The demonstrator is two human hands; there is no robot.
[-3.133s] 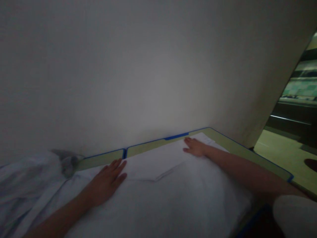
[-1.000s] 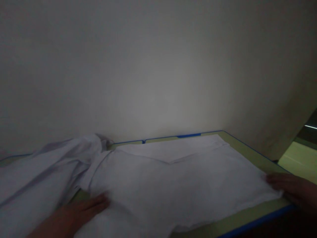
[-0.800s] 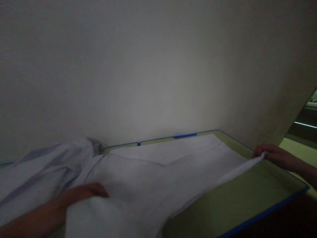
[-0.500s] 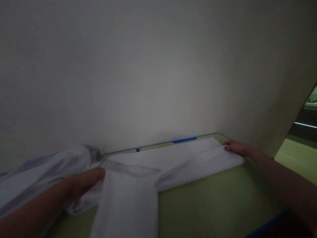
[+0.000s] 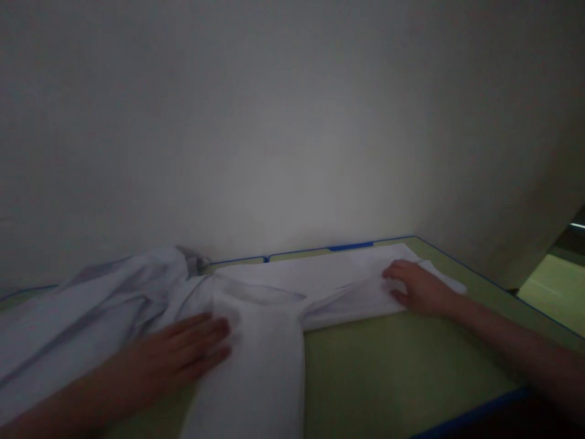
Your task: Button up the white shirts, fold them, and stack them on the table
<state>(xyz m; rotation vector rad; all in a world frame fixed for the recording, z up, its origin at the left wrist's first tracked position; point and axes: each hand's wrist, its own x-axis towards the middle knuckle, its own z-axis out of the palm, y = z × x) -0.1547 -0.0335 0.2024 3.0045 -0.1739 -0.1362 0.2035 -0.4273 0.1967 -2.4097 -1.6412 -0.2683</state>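
Observation:
A white cloth garment (image 5: 260, 360) lies spread over the green table (image 5: 361, 366). One long flat part of it runs right along the back edge, and another hangs toward me. Its exact kind I cannot make out. My left hand (image 5: 192, 350) rests flat on the garment near where these parts meet, its fingers stretched out. Over the right-hand part is my right hand (image 5: 414, 286), fingers apart and curved at the cloth. More white fabric (image 5: 114, 299) lies crumpled on the left, partly behind my left forearm.
A plain grey wall (image 5: 292, 134) rises right behind the table. Blue edging (image 5: 475, 417) borders the tabletop, and a seam divides it near the back. At the far right, a pale green surface (image 5: 548, 292) lies beyond the wall's end.
My right hand has let go of the garment's far right end and moved left along it. My left hand has opened from its grip and moved right onto the cloth.

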